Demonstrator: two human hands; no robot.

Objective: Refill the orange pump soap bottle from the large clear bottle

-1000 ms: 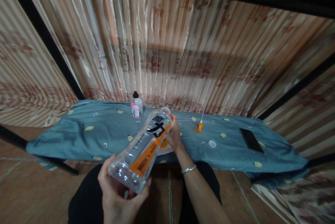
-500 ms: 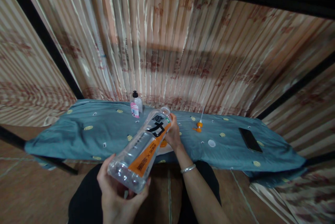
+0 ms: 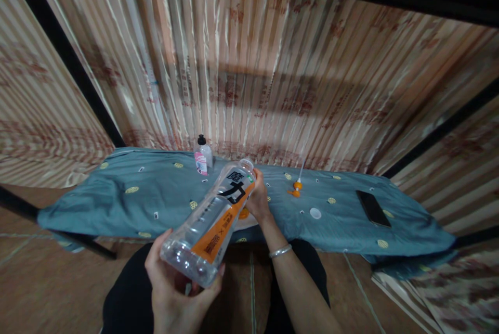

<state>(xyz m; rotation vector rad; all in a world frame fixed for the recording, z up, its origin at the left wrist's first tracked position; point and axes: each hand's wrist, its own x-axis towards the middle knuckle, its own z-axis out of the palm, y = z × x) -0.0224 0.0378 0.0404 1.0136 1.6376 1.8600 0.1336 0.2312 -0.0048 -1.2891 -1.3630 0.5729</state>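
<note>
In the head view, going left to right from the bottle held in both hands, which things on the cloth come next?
Large clear bottle → orange pump top → pale round disc → flat black phone-like slab.

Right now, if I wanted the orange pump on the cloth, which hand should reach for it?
Probably your right hand: it's at the neck end of the bottle, nearer the orange pump. Your left hand is farther away, holding the base.

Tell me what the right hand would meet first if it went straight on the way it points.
The clear bottle, which the right hand has in its grip near the neck; beyond it, probably the striped curtain, though depth is unclear.
</note>
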